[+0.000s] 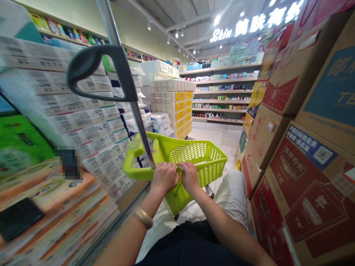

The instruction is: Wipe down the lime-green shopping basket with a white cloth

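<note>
A lime-green wheeled shopping basket point(206, 157) stands in front of my legs, with a grid of holes in its walls. My left hand point(165, 177) is closed over its near rim, beside the foot of a metal pole with a grey loop handle point(126, 74). Close by on the same rim, my right hand point(190, 178) is also closed, its fingers curled over the edge. Something small and pale shows between the two hands, too small to name. Part of the basket's floor is visible, with no goods on it.
Stacked cartons point(307, 184) wall the right side. On the left rise piles of wrapped tissue packs point(83, 96), with yellow-and-white paper rolls point(183, 107) beyond. A tiled aisle point(222, 138) leads to shelves of small products point(222, 88) under a lit sign point(256, 22).
</note>
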